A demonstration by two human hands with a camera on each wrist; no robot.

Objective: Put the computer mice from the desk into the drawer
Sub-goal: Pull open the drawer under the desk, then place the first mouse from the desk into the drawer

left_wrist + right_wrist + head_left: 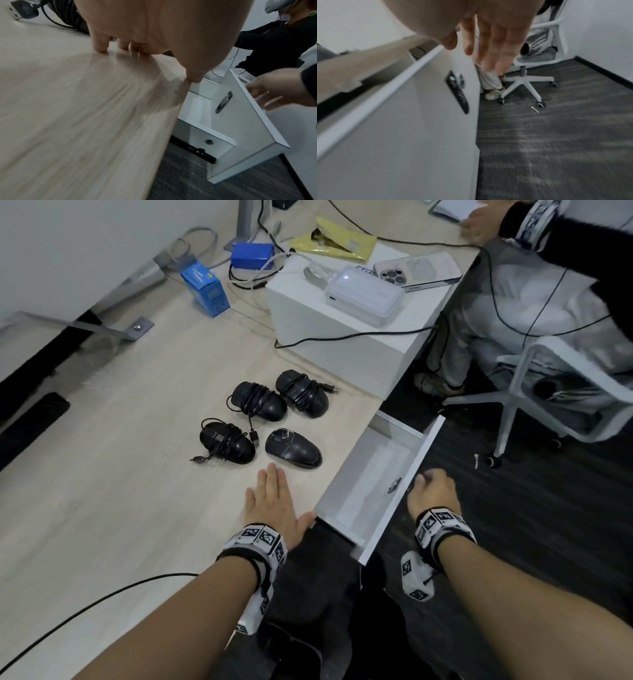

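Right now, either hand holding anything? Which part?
Nothing held. Left hand rests flat on the desk; right hand hangs beside the open drawer front, gripping nothing.

Even, diffuse indoor light is seen in the head view; no single source can be told. Soft shadows are cast on the pale wood surface (120,474) under the four mice. Straight edges are bowed toward the frame borders. Motion blur is noted along the upper left. In the left wrist view the surface is smeared by streaks, with a shadow under the left hand (154,27). The right wrist view is dim; the carpet (556,135) is blurred.
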